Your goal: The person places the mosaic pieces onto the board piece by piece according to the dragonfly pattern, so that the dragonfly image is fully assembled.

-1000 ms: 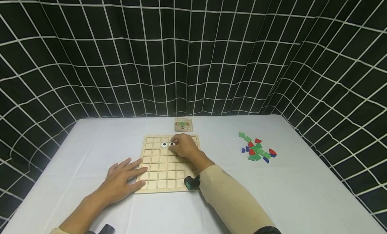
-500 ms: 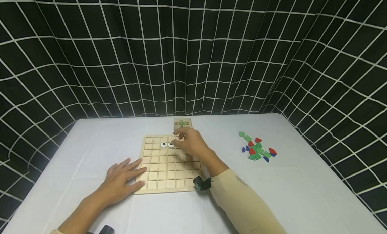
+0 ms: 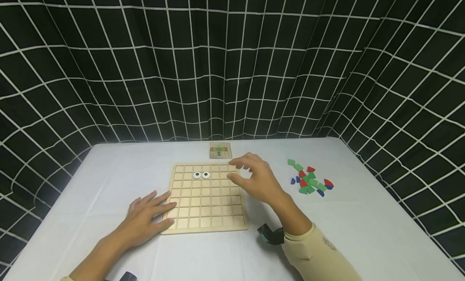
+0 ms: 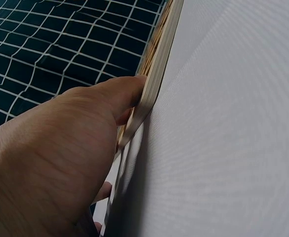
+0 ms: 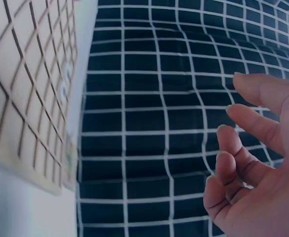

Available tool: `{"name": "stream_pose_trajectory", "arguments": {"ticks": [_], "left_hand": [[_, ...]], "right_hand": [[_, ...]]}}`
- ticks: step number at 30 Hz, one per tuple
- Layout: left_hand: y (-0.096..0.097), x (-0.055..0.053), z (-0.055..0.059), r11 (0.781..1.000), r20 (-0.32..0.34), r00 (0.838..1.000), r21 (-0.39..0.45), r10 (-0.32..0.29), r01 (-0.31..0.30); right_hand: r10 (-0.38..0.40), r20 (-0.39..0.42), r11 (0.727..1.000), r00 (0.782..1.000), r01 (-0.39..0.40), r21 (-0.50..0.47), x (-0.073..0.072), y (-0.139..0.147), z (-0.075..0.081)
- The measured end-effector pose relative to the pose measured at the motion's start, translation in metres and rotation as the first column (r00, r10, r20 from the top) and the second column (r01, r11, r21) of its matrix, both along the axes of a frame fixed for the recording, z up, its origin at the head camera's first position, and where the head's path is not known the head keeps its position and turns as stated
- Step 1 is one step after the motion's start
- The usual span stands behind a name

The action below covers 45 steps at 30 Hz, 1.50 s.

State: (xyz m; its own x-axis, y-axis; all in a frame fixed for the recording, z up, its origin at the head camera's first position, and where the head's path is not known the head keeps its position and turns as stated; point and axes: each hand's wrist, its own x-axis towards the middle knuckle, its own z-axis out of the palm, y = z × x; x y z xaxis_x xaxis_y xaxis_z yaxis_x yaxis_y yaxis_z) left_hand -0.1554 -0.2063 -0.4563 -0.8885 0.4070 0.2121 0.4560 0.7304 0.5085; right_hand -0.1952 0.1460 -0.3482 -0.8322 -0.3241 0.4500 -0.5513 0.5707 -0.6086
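Observation:
A square wooden grid board (image 3: 205, 200) lies on the white table. Two round white eye pieces (image 3: 206, 175) with black centres sit side by side in cells of its second row. My left hand (image 3: 147, 216) rests spread on the board's left edge, and in the left wrist view its thumb (image 4: 127, 91) touches the wooden rim. My right hand (image 3: 258, 178) is raised over the board's upper right edge. Its thumb and fingers are apart, with nothing between them, as the right wrist view of this hand (image 5: 263, 148) also shows.
Behind the board lies a small picture card (image 3: 220, 150) with a coloured grid pattern. To the right is a loose cluster of flat pieces: green (image 3: 313, 182), red (image 3: 311, 169) and blue (image 3: 321, 193). A dark curtain with white grid lines (image 3: 225, 71) surrounds the table's back and sides.
My right hand has let go of the right-hand eye piece and moved right, off the eyes toward the board's right edge. The left hand stays in place.

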Motion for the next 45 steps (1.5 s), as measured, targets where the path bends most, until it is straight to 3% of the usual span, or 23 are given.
{"name": "stream_pose_trajectory", "arguments": {"ticks": [8,14,18,26,32,40,45], "left_hand": [[0.000,0.001,0.002,1.000,-0.005,1.000,-0.002,-0.004,0.004],[-0.004,0.001,0.004,1.000,-0.009,1.000,-0.006,0.003,-0.003],[-0.004,-0.001,0.003,1.000,-0.009,1.000,0.003,0.009,-0.009],[0.000,0.001,-0.002,1.000,0.007,1.000,0.011,0.013,-0.013],[-0.002,0.003,-0.001,1.000,0.002,1.000,0.018,0.017,-0.017],[-0.002,0.000,-0.004,1.000,0.000,1.000,0.021,0.009,-0.009],[0.000,-0.001,-0.002,1.000,0.005,1.000,0.014,0.003,-0.003]], "right_hand": [[-0.097,-0.103,0.995,0.990,0.093,-0.043,0.006,0.039,0.007],[-0.107,-0.182,0.992,0.978,0.093,-0.085,0.004,0.067,0.012],[-0.118,-0.167,0.991,0.979,0.104,-0.086,0.003,0.089,0.018],[-0.239,-0.067,0.971,0.969,0.239,-0.008,-0.004,0.142,0.020],[-0.288,0.012,0.958,0.958,0.288,0.004,-0.018,0.171,0.001],[-0.375,0.232,0.927,0.897,0.370,0.068,-0.036,0.202,-0.034],[-0.406,0.321,0.914,0.856,0.388,0.122,-0.043,0.212,-0.056]]}}
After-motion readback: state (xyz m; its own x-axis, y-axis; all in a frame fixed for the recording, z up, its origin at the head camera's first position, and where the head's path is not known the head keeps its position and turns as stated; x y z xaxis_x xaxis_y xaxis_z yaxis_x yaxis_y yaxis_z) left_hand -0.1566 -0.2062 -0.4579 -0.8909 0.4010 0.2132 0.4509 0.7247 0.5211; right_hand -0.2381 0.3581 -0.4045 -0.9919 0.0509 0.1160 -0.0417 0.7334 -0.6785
